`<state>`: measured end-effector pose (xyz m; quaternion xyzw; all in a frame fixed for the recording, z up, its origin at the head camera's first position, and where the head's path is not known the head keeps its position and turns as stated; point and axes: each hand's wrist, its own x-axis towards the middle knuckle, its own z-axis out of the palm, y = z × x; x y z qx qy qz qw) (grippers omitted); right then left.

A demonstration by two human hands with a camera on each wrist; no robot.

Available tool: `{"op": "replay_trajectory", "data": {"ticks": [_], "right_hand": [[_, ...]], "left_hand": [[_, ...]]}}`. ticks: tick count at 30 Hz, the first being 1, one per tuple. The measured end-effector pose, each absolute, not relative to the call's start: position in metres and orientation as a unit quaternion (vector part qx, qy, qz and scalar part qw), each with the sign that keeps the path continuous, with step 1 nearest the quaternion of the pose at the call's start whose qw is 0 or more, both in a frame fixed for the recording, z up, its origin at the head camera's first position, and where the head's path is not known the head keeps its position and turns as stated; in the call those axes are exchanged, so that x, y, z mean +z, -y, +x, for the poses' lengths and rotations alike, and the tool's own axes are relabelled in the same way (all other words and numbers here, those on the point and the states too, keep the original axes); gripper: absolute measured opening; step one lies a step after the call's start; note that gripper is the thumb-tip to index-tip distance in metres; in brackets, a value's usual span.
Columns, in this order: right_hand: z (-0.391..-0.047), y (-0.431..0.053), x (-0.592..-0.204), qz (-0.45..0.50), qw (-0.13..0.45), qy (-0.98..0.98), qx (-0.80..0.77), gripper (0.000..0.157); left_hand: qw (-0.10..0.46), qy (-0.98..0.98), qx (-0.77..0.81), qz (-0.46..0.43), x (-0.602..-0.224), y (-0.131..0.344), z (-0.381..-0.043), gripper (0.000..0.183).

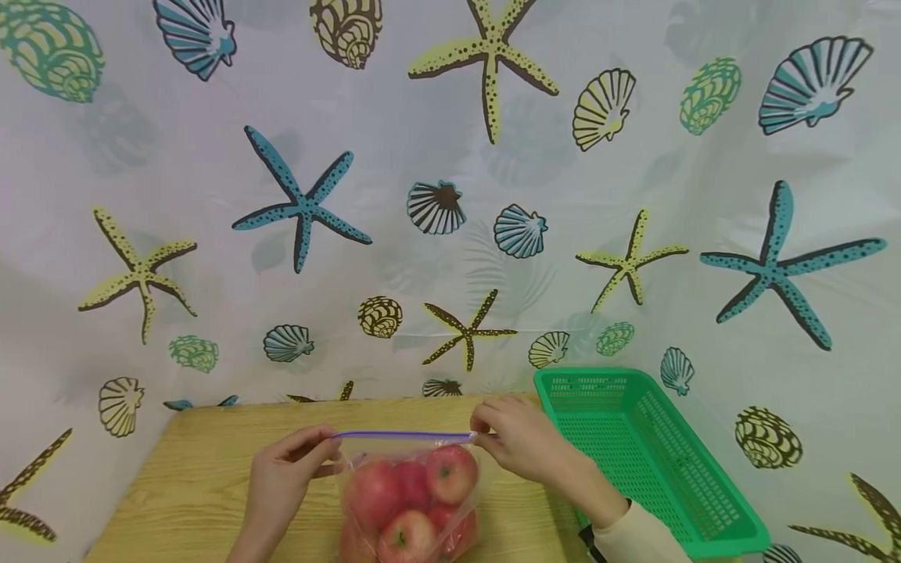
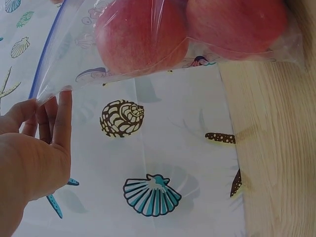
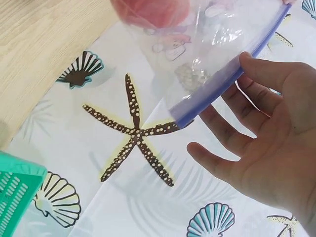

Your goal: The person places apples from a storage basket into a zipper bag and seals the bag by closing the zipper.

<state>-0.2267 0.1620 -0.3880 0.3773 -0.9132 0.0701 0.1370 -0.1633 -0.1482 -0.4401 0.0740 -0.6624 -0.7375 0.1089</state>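
Note:
A clear zip-top bag (image 1: 461, 539) full of several red apples (image 1: 408, 536) stands at the table's front, its purple zip strip (image 1: 401, 433) stretched level across the top. At the strip's left end my left hand (image 1: 292, 473) pinches the bag's corner between thumb and fingers. My right hand (image 1: 524, 442) pinches the strip near its other end. In the right wrist view, the thumb of the right hand (image 3: 276, 108) lies on the purple strip with fingers behind it. The left wrist view shows the left hand (image 2: 39, 143) at the bag's upper corner, beside the apples (image 2: 143, 37).
A green plastic basket (image 1: 693, 469) with slotted walls stands right of the bag, close to the right forearm. Beneath the bag is a light wood table (image 1: 204, 477). A white sheet printed with shells and starfish (image 1: 303, 207) hangs behind and at the sides.

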Motion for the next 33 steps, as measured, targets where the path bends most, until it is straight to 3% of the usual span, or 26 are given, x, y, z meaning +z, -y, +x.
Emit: {"op": "replay_trajectory", "data": {"ticks": [13, 24, 33], "right_hand": [[-0.227, -0.199, -0.396, 0.304, 0.153, 0.939, 0.059, 0.011], [-0.233, -0.194, -0.398, 0.297, 0.158, 0.938, 0.081, 0.007], [-0.252, -0.181, -0.400, 0.281, 0.186, 0.937, 0.089, 0.008]], "left_hand": [[0.106, 0.653, -0.745, 0.087, -0.443, 0.161, -0.166, 0.038], [0.098, 0.639, -0.756, 0.104, -0.445, 0.167, -0.173, 0.039], [0.105, 0.627, -0.765, 0.104, -0.442, 0.176, -0.201, 0.037]]}}
